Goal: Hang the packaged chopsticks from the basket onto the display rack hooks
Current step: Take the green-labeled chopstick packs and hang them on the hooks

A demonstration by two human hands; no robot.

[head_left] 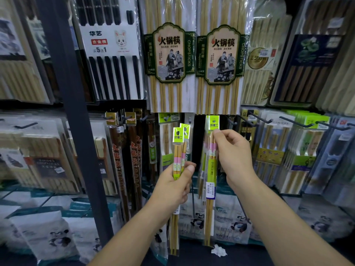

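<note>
left hand [175, 186] | lower centre, forearm rising from the bottom edge; fingers and thumb curled round upright packaged chopsticks [178, 156] | right hand [233, 150] | centre right, wrist raised; thumb and forefinger pinching a second pack [210, 177] just under its green header card [214, 122], before the display rack [73, 112]

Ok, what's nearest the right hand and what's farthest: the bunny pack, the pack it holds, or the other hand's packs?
1. The green-topped pack, pinched by the right hand itself.
2. The packs in the left hand, just to its left.
3. The bunny pack, high up, far left.
</note>
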